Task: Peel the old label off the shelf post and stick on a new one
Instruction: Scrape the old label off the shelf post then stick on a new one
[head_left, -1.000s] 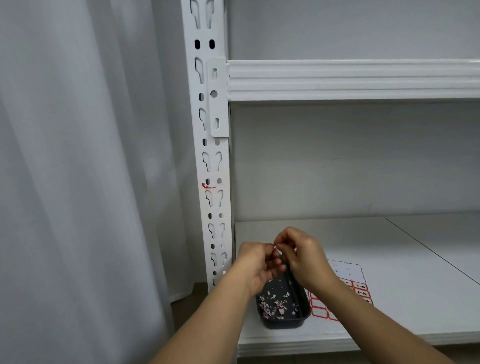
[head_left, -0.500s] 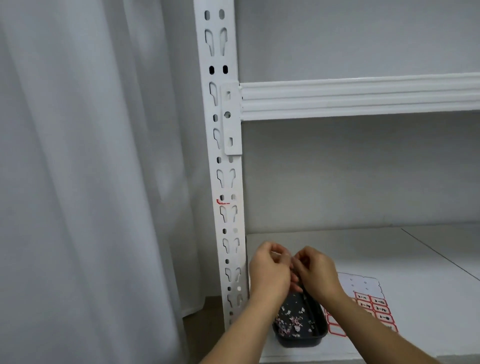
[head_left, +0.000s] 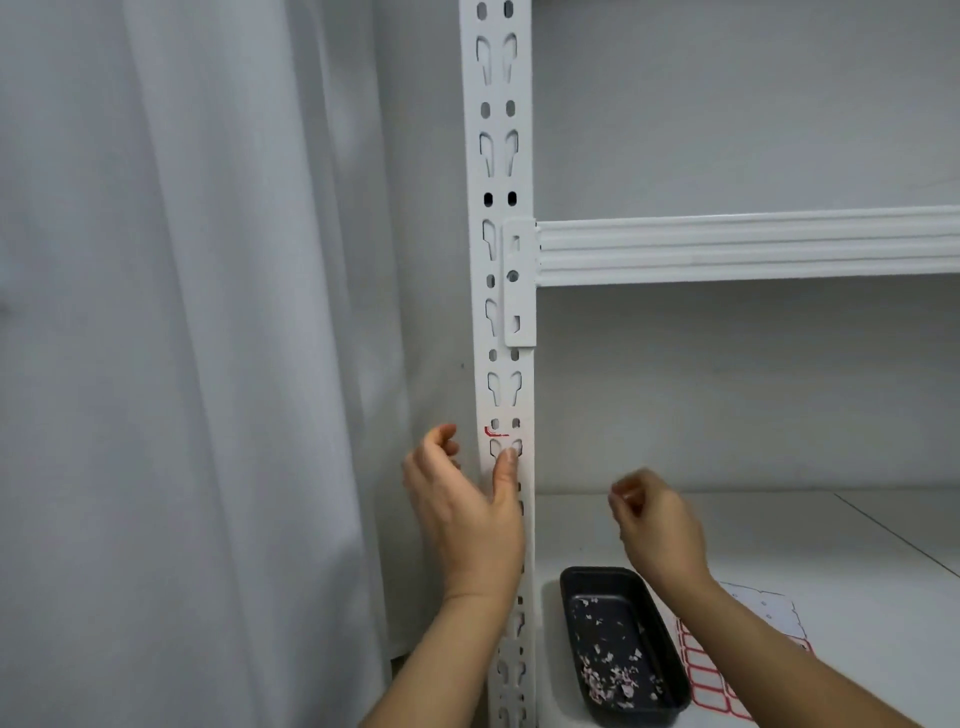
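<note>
1. Pale grey curtain folds hang at the left, and a plain wall backs the white slotted metal shelf post, which stands upright with its long axis vertical.
2. On the post's face, a thin red L-shaped remnant of the old label clings just above a pair of keyhole slots.
3. That scrap lies just above the left hand, whose thumb tip presses the post right under it; the fingers are loosely spread and hold nothing.
4. Further right and apart from the post hovers the right hand, fingertips drawn together; whether they pinch a sliver of label I cannot tell.
5. My guess: the left hand, being nearer, is better placed to scrape upward at the remnant.
6. On the white shelf board sits a black oblong tray holding small torn label flakes, and beside it lies a sheet of red-bordered blank labels, partly under the right forearm.
</note>
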